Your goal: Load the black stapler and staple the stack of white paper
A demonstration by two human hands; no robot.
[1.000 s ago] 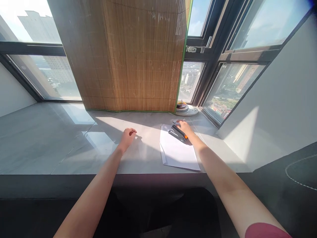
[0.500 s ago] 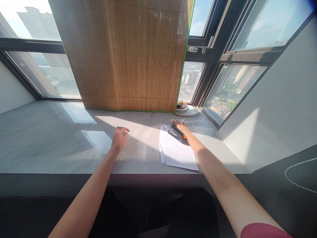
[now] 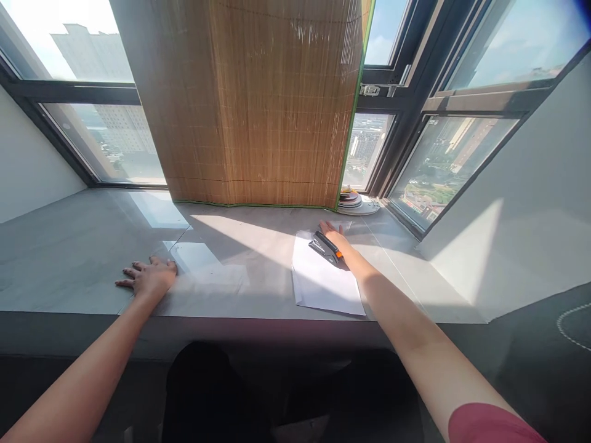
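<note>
left hand (image 3: 150, 275): spread wide, palm down on sill (image 3: 249, 298)
right hand (image 3: 336, 237): against stapler (image 3: 325, 248), fingers extended; cannot tell if gripping
stapler: on paper (image 3: 327, 288), left of right hand

Stapler (image 3: 325, 247) on the paper (image 3: 325, 286), right of the windowsill's (image 3: 258, 289) middle.
The right grip (image 3: 336, 237) is just beside the stapler, on its far right side; the left grip (image 3: 152, 277) rests well apart, on the windowsill's left part; plates (image 3: 357, 204) sit behind the paper, near the window corner; the blind (image 3: 253, 111) hangs left of them.
</note>
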